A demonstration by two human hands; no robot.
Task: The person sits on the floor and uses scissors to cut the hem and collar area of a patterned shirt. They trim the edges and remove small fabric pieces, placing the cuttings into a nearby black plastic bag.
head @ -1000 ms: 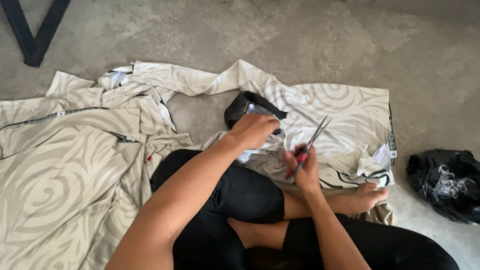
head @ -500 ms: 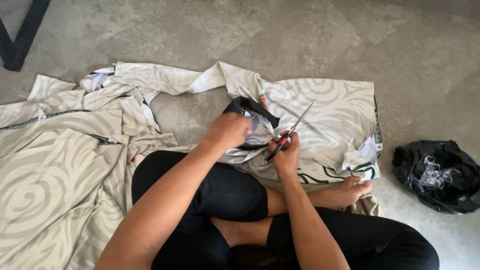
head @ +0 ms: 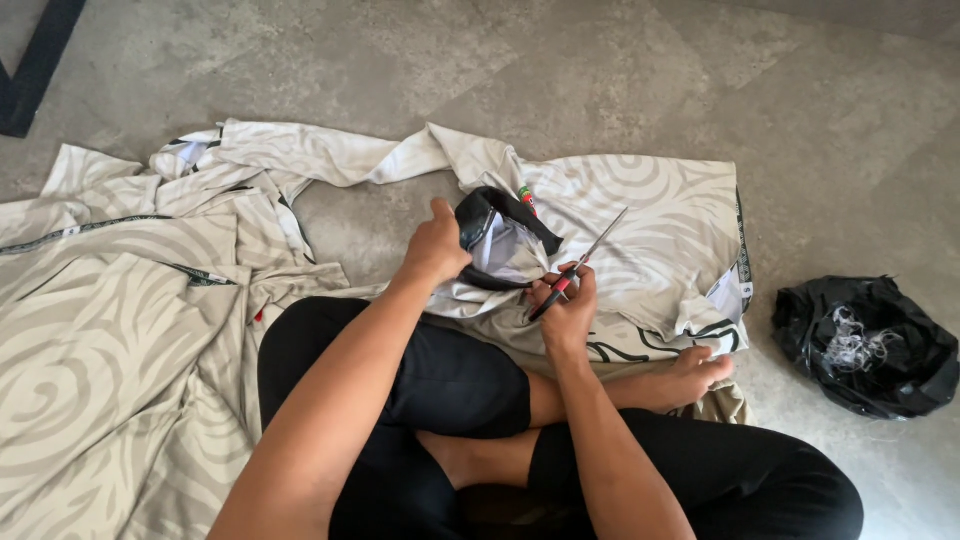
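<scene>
Currently mid-trim: left hand fingers clamped on black collar of swirl-patterned garment, right hand fingers closed round red-handled scissors just beside it, blades apart; black bag of thread scraps well right, more garments lying left on floor.

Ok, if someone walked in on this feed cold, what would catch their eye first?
Probably the scissors with red handles in the right hand, blades pointing up and away over the swirl-patterned beige fabric spread on the floor. Just left of them, the left hand pinches a black-edged fold of the garment above the crossed legs. At far right, apart from the fabric, a black plastic bag holds pale thread scraps.
</scene>
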